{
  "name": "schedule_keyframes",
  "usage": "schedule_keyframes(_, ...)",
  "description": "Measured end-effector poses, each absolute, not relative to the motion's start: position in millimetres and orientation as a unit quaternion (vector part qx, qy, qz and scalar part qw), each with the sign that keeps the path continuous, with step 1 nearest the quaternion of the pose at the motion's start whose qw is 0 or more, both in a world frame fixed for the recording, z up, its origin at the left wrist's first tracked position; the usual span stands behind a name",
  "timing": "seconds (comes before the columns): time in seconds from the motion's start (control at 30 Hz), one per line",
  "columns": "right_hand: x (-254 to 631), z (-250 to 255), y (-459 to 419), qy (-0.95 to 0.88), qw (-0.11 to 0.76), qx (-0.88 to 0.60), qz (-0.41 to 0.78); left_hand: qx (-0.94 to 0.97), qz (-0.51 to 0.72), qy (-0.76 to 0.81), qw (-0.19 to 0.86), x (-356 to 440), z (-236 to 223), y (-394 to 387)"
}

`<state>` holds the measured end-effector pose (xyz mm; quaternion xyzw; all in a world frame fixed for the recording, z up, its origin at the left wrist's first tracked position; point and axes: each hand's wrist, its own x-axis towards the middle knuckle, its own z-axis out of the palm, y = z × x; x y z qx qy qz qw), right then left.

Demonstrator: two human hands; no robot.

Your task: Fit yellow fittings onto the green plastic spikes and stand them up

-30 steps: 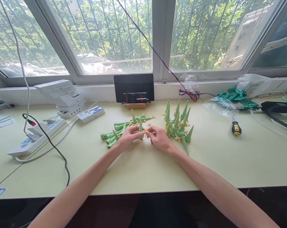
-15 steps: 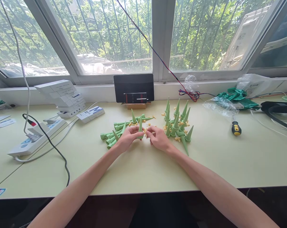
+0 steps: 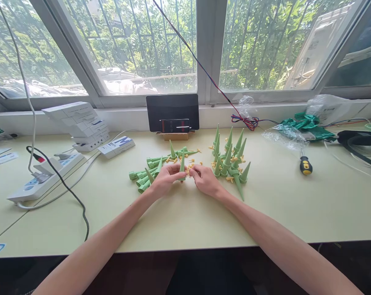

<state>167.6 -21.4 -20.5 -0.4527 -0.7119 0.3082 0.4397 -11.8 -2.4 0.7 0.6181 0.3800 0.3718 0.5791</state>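
My left hand [image 3: 168, 178] is closed round a green plant watering spike [image 3: 182, 164], its point upward. Fingertips of my right hand [image 3: 204, 178] pinch a small yellow valve [image 3: 187, 173] at the side of that spike; the fingers partly cover how far it sits in. Beyond and left of my left hand lie several green spikes [image 3: 142, 174], some flat and some upright. Loose yellow valves [image 3: 191, 160] are scattered just past my fingers. To the right of my right hand stands a cluster of green spikes [image 3: 226, 162] with yellow valves on them, one spike lying on its side.
A phone [image 3: 174, 125] leans on a black tablet [image 3: 172, 110] at the back. At left are a power strip [image 3: 46, 176], cables and stacked white boxes [image 3: 80, 127]. At right lie a screwdriver [image 3: 306, 165], plastic wrapping [image 3: 283, 135] and black headphones [image 3: 360, 143].
The hands stay almost in place, holding the spike and valve together. My right fingers have shifted very slightly, and the view has tilted a little.
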Motion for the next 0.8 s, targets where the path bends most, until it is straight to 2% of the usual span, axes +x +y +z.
schedule_keyframes(0.5, 166.8, -13.7, -23.1, -0.706, 0.418, -0.463, 0.337, 0.639, 0.369, 0.376, 0.561, -8.0, 2.8, -6.2)
schedule_keyframes(0.8, 165.1, -16.4, -21.3, -0.672, 0.425, -0.455, 0.401, 0.635, 0.377, 0.368, 0.566, -8.8, 3.4, -5.0)
